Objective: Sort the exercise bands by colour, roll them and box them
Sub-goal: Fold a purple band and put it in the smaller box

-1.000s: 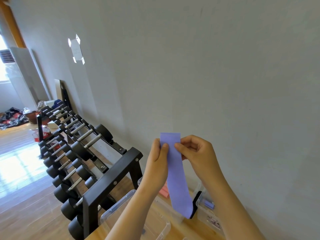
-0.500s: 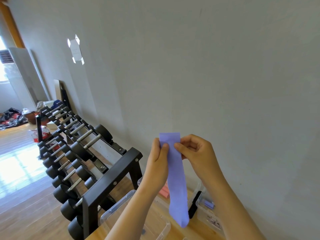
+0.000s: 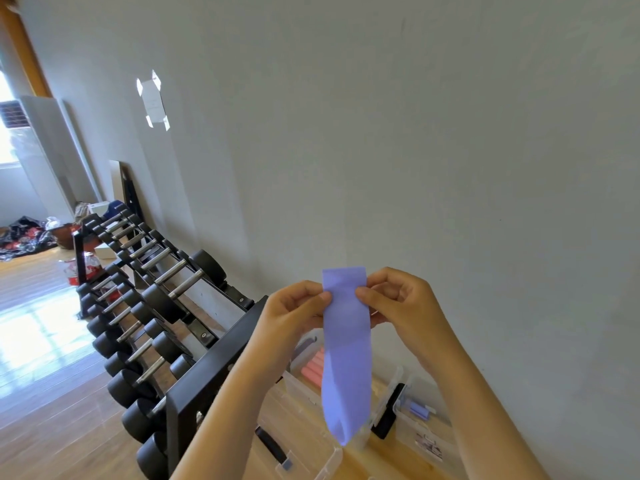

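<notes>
Left hand (image 3: pixel 294 313) and right hand (image 3: pixel 405 306) each pinch a top corner of the lilac exercise band (image 3: pixel 346 344) between thumb and forefinger. Its long axis hangs vertical, lower end pointing down, above a clear box (image 3: pixel 298 382) holding what look like pink rolls (image 3: pixel 313 368).

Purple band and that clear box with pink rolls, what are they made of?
The purple band looks like thin rubber or latex, matte: it hangs limp and smooth. The clear box looks like hard, glossy plastic: the pink rolls show through its wall.
</notes>
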Action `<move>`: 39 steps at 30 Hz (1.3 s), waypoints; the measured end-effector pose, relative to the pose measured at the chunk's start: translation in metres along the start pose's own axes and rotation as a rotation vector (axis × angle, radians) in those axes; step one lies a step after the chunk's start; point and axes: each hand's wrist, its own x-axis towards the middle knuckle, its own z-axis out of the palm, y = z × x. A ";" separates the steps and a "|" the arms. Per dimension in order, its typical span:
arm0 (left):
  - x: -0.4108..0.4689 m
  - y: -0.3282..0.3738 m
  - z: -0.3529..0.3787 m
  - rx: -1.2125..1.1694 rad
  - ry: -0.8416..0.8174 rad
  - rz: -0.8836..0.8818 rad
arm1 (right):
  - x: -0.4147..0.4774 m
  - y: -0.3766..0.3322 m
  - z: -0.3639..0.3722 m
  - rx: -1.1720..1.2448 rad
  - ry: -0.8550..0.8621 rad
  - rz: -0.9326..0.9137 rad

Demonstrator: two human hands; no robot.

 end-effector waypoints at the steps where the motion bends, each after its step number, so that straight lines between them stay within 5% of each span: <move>1: 0.000 0.001 -0.003 -0.018 -0.020 -0.014 | 0.000 -0.002 0.000 0.010 -0.013 0.000; 32: -0.005 0.011 -0.009 0.129 -0.017 0.073 | -0.002 0.000 -0.001 0.071 -0.095 -0.008; 39: -0.011 0.011 -0.005 -0.151 -0.062 0.047 | -0.005 0.003 0.010 0.461 -0.135 0.069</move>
